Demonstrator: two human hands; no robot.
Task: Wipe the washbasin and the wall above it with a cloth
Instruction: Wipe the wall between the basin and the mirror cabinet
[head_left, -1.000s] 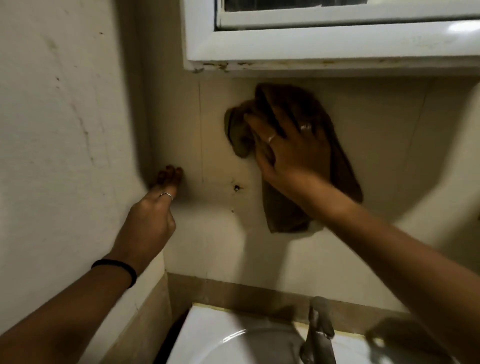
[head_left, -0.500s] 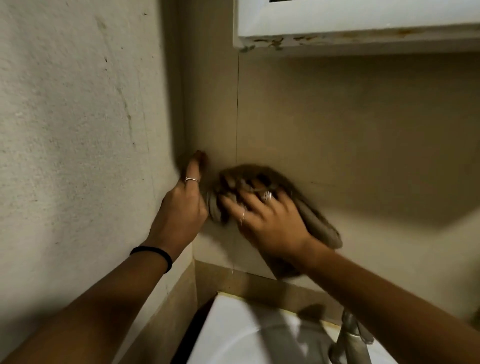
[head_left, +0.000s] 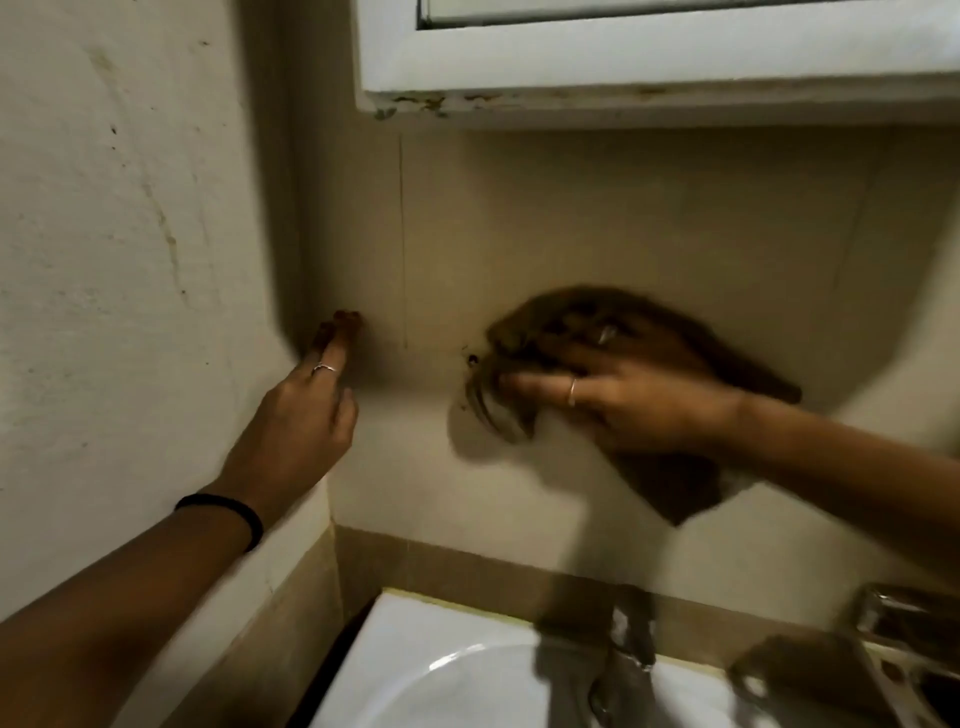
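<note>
My right hand (head_left: 618, 400) presses a brown cloth (head_left: 670, 483) flat against the beige tiled wall (head_left: 597, 218) above the white washbasin (head_left: 410, 654); hand and cloth are blurred. The cloth bunches around my fingers and hangs below my wrist. My left hand (head_left: 306, 410) rests with its fingertips on the wall near the corner, holding nothing, a black band on its wrist. A small dark hole (head_left: 472, 358) in the wall sits just left of the cloth.
A white cabinet or mirror frame (head_left: 623, 67) with chipped lower edge hangs above. A rough plastered side wall (head_left: 119, 260) stands to the left. A metal tap (head_left: 623, 660) rises behind the basin, and a metal holder (head_left: 914, 654) sits at lower right.
My right hand swept the cloth down and left into the corner beside my left hand, then back right and slightly up. My left hand stayed braced on the wall.
</note>
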